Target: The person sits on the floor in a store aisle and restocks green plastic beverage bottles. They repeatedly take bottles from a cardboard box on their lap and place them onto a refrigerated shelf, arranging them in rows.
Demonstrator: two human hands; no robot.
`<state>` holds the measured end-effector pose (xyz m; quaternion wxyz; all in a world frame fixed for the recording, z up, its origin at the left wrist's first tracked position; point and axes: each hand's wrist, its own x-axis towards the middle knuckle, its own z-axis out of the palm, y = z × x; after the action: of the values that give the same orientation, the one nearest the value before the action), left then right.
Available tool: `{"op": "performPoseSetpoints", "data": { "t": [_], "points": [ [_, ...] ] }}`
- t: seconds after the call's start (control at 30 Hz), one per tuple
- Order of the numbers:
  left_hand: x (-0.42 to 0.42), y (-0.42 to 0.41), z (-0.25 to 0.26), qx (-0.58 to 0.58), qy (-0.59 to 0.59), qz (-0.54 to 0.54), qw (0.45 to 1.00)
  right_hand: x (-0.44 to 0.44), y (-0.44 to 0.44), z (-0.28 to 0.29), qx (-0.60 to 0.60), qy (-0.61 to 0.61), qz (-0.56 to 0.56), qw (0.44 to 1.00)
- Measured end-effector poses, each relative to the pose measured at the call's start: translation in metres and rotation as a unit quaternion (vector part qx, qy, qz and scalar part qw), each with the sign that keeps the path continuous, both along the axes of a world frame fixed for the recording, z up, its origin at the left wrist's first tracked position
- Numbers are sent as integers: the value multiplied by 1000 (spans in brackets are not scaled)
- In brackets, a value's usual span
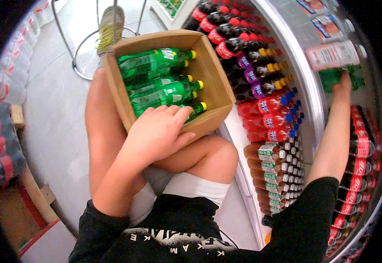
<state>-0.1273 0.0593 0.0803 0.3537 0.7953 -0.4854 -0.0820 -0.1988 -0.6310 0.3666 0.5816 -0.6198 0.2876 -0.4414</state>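
Observation:
An open cardboard box [222, 79] rests on the person's legs, with several green plastic soda bottles [158, 95] with yellow caps lying in it. My left hand [161, 133] lies over the box's near edge, its fingers against the lowest bottles; whether it grips one is hidden. On the right, my right hand [343, 82] reaches onto an upper shelf and has hold of a green bottle [329, 79]. That bottle lies beside a large clear bottle [334, 55] with a pink and white label.
A shelf's metal edge [304, 69] curves between the upper shelf and rows of cola, red soda [266, 120] and brown tea bottles [271, 177]. Coca-Cola bottles [358, 174] line the right. A wire stand [79, 74] is beyond the box; wrapped bottle packs [2, 141] stand left.

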Motion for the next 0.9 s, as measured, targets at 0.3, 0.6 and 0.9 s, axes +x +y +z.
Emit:
{"op": "performPoseSetpoints", "data": {
  "t": [0.3,0.6,0.9],
  "points": [
    [-2,2,-3,34,-16,0,999,21,256,3,-366,-185,-185,893],
    [-3,1,-8,48,-33,12,998,66,466,-198,-733,216,374,525],
    [-2,-2,-10,44,-23,5,999,116,450,-317,-619,550,407,386]
  ]
}}
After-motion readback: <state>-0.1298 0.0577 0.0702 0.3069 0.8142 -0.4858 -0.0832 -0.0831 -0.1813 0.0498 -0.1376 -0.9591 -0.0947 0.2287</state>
